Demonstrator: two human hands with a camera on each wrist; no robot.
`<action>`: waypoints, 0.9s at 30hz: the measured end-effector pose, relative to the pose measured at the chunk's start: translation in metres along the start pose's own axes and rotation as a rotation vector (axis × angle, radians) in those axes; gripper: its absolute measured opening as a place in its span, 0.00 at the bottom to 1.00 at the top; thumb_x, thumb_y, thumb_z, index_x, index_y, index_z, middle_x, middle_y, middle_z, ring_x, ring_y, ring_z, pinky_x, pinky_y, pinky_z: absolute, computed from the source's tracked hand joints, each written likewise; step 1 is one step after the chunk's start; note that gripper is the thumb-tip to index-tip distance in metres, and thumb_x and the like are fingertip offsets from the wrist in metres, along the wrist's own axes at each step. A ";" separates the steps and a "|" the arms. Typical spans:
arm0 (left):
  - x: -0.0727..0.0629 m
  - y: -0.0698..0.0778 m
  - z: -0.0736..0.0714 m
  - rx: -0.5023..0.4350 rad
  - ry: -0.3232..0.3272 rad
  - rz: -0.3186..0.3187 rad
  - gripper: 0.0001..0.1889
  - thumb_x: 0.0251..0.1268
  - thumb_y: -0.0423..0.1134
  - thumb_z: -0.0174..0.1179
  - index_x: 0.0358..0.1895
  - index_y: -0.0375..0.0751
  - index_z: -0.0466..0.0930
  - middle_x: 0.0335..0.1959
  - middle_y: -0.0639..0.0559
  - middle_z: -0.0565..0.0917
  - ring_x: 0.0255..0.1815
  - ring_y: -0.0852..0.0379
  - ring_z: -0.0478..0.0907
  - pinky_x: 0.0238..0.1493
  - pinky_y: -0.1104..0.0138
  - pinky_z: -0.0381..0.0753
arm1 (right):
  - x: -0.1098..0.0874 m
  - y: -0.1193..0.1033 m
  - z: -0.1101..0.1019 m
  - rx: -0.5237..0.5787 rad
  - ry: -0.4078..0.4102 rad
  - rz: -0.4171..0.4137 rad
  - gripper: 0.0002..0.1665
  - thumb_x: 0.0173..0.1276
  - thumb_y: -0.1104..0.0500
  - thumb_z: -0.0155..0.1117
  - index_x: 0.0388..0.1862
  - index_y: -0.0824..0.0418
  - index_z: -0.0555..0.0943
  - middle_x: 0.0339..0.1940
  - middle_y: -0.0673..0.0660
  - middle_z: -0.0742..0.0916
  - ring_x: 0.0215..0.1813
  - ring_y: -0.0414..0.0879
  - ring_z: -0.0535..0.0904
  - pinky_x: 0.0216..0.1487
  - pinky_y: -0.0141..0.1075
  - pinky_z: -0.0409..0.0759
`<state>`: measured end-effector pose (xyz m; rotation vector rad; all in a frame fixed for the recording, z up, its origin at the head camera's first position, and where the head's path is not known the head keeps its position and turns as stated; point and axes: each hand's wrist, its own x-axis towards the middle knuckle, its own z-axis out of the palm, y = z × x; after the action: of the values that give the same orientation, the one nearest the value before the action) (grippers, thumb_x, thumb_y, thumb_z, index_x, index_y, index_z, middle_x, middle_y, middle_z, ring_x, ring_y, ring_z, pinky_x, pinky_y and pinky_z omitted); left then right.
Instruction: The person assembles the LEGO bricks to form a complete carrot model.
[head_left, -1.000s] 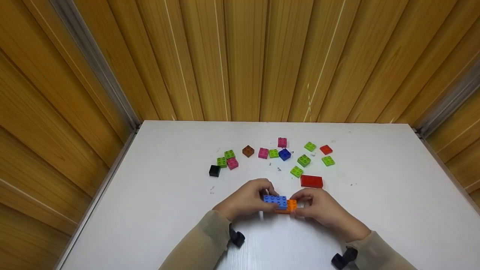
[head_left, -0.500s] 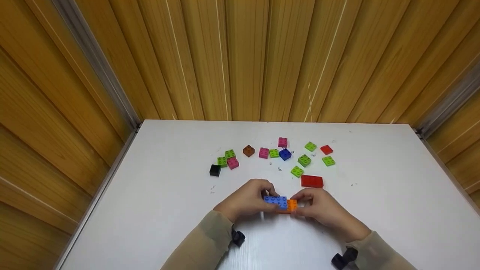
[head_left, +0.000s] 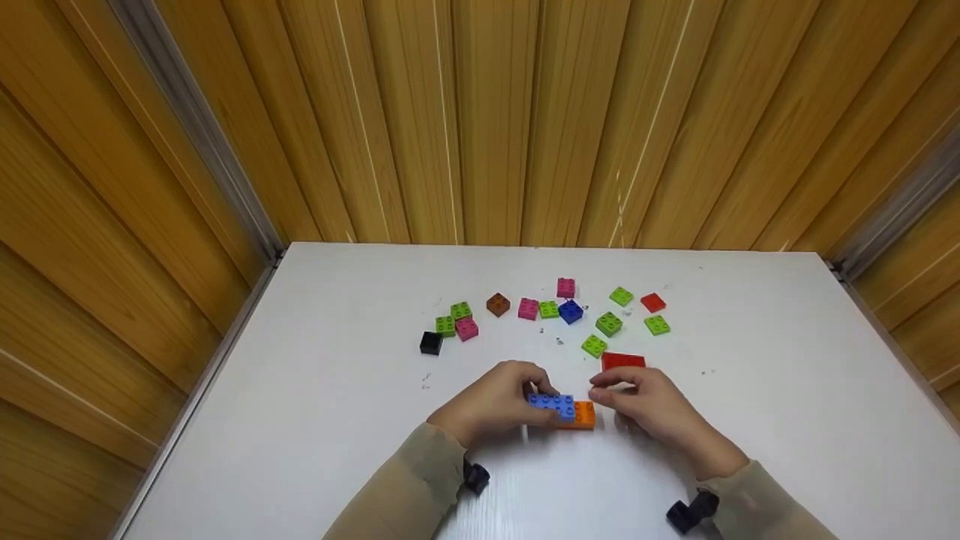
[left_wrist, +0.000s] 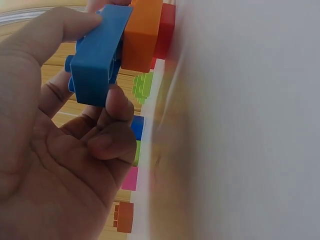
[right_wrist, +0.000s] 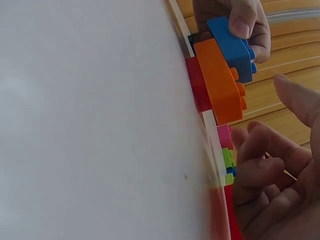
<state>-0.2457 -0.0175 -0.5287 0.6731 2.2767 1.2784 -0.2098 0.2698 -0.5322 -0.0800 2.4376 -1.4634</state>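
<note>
Stacked toy bricks on the worktop (head_left: 285,420), about midway between its left and right edges and well apart from its far edge. The left hand (head_left: 495,397) pinches the blue brick (head_left: 551,403), which overlaps the orange brick (head_left: 585,421); a red piece (right_wrist: 198,82) shows beneath the orange. The right hand (head_left: 649,405), fingers loosely bent and thumb apart, holds nothing. Full seating of the blue brick cannot be told. The bricks are probably light, stiff plastic, smooth yet hardly fragile; the joint seems the weak point. Best hold: opposite long walls, the orange steadied at its exposed right end
</note>
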 end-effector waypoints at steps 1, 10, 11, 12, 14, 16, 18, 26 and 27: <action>0.000 0.000 0.000 -0.004 -0.004 -0.003 0.08 0.67 0.48 0.83 0.45 0.60 0.94 0.46 0.65 0.90 0.50 0.61 0.83 0.62 0.65 0.85 | 0.000 0.000 -0.002 0.008 0.045 0.014 0.25 0.79 0.45 0.77 0.64 0.61 0.90 0.42 0.57 0.90 0.30 0.47 0.79 0.32 0.33 0.79; 0.000 -0.001 0.002 -0.022 -0.024 -0.047 0.09 0.67 0.48 0.83 0.46 0.59 0.94 0.48 0.63 0.89 0.53 0.60 0.83 0.67 0.62 0.85 | 0.004 0.010 -0.024 0.048 0.291 0.077 0.26 0.80 0.46 0.76 0.68 0.60 0.87 0.63 0.60 0.86 0.39 0.45 0.79 0.37 0.31 0.80; 0.000 -0.001 0.002 -0.022 -0.025 -0.050 0.09 0.67 0.48 0.83 0.46 0.60 0.94 0.48 0.63 0.89 0.53 0.60 0.83 0.67 0.61 0.84 | 0.004 0.011 -0.027 0.052 0.293 0.084 0.28 0.81 0.46 0.76 0.70 0.60 0.86 0.65 0.60 0.85 0.38 0.45 0.79 0.37 0.31 0.80; 0.000 -0.001 0.002 -0.022 -0.024 -0.051 0.09 0.67 0.48 0.83 0.46 0.60 0.94 0.49 0.64 0.89 0.53 0.60 0.82 0.68 0.60 0.84 | 0.005 0.013 -0.030 0.055 0.293 0.092 0.29 0.81 0.46 0.75 0.72 0.60 0.85 0.68 0.60 0.84 0.38 0.45 0.79 0.37 0.31 0.80; 0.000 -0.001 0.001 -0.025 -0.022 -0.055 0.09 0.67 0.49 0.83 0.46 0.61 0.94 0.49 0.64 0.90 0.54 0.59 0.82 0.69 0.59 0.84 | 0.006 0.016 -0.034 0.062 0.290 0.105 0.31 0.81 0.47 0.75 0.75 0.59 0.83 0.65 0.60 0.85 0.36 0.46 0.78 0.35 0.32 0.79; 0.000 -0.001 0.001 -0.025 -0.022 -0.055 0.09 0.67 0.49 0.83 0.46 0.62 0.94 0.50 0.64 0.90 0.54 0.59 0.82 0.69 0.59 0.84 | 0.008 0.019 -0.037 0.070 0.282 0.122 0.32 0.82 0.48 0.74 0.77 0.58 0.81 0.58 0.60 0.86 0.34 0.46 0.77 0.34 0.32 0.78; -0.001 -0.001 0.000 -0.023 -0.021 -0.050 0.09 0.67 0.49 0.83 0.47 0.61 0.94 0.50 0.64 0.90 0.54 0.59 0.83 0.69 0.59 0.84 | 0.009 0.021 -0.039 0.074 0.271 0.136 0.33 0.82 0.47 0.74 0.80 0.57 0.80 0.52 0.58 0.86 0.34 0.46 0.78 0.34 0.32 0.78; 0.001 -0.002 0.000 -0.019 -0.015 -0.027 0.09 0.68 0.48 0.82 0.47 0.61 0.94 0.49 0.64 0.89 0.53 0.61 0.83 0.65 0.63 0.85 | 0.010 0.025 -0.042 -0.010 0.212 0.125 0.36 0.81 0.51 0.75 0.82 0.61 0.78 0.66 0.68 0.84 0.35 0.46 0.79 0.35 0.31 0.79; 0.001 -0.001 -0.001 -0.019 -0.013 -0.025 0.09 0.68 0.48 0.82 0.47 0.61 0.94 0.48 0.64 0.89 0.53 0.61 0.83 0.64 0.63 0.85 | 0.010 0.025 -0.042 -0.039 0.209 0.121 0.35 0.80 0.52 0.75 0.81 0.61 0.79 0.66 0.69 0.84 0.35 0.47 0.79 0.34 0.32 0.79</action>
<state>-0.2470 -0.0180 -0.5298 0.6432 2.2529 1.2783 -0.2289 0.3159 -0.5376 0.2194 2.5834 -1.4353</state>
